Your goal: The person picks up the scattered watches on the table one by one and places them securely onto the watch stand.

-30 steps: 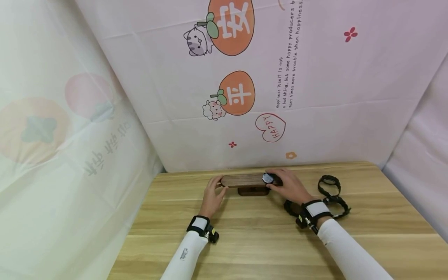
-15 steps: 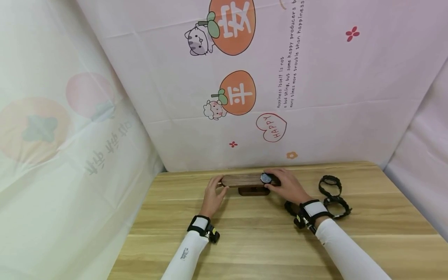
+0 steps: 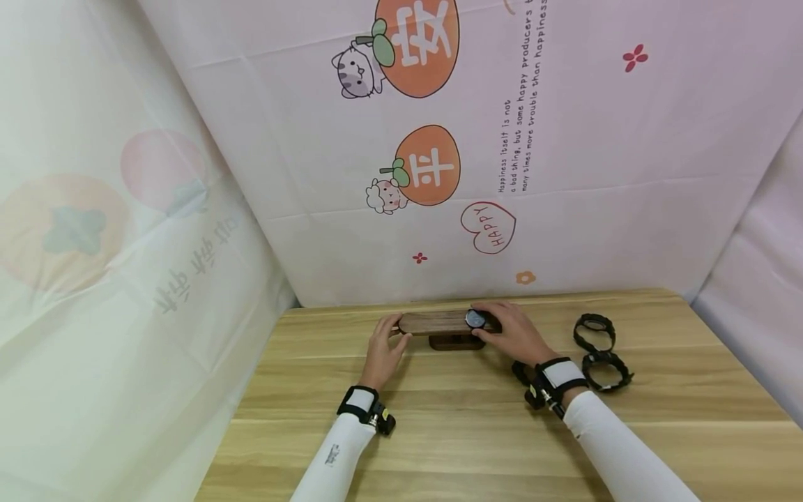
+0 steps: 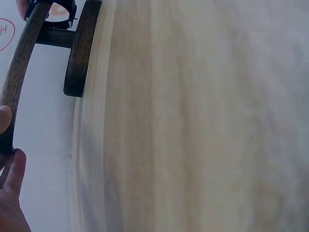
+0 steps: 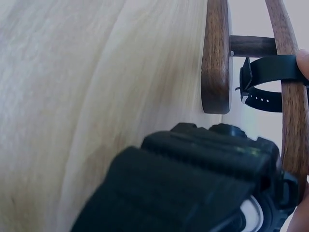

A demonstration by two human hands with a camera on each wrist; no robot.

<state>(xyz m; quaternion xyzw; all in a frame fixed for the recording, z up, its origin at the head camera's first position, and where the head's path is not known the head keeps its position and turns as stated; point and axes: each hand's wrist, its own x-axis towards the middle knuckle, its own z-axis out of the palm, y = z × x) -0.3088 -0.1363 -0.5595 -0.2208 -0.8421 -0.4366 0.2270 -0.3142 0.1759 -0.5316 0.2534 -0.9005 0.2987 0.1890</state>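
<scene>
Over the last second the pale-faced watch [image 3: 475, 318] slides slightly left along the bar [image 5: 294, 125] of the wooden stand [image 3: 433, 323], and my right hand [image 3: 519, 337] travels with it. My left hand [image 3: 383, 357] stays at the stand's left end, and the stand itself seems not to shift. I read this as a small settling move: the strap [image 5: 270, 67] already loops round the bar, and the watch now sits nearer the stand's middle, to the right of the post [image 5: 253, 46] and over the right part of the base [image 3: 442, 343]. What is left looks like fine placing.

My right hand pinches the watch, thumb on the near side of the stand, fingers on the far side. My left hand grips the bar's left end between thumb and fingers, to steady it, I judge.

I count one stand and four watches: one on the stand, three on the tabletop [image 3: 464, 432] to its right. One black watch [image 3: 578, 336] and a second black watch [image 3: 603, 358] are well to the right of the stand, close together; a third black watch [image 3: 521, 371], near the stand's right end, is mostly hidden by my wrist. I also count two wristbands [image 3: 360, 401] and two white sleeves [image 3: 332, 453].
</scene>
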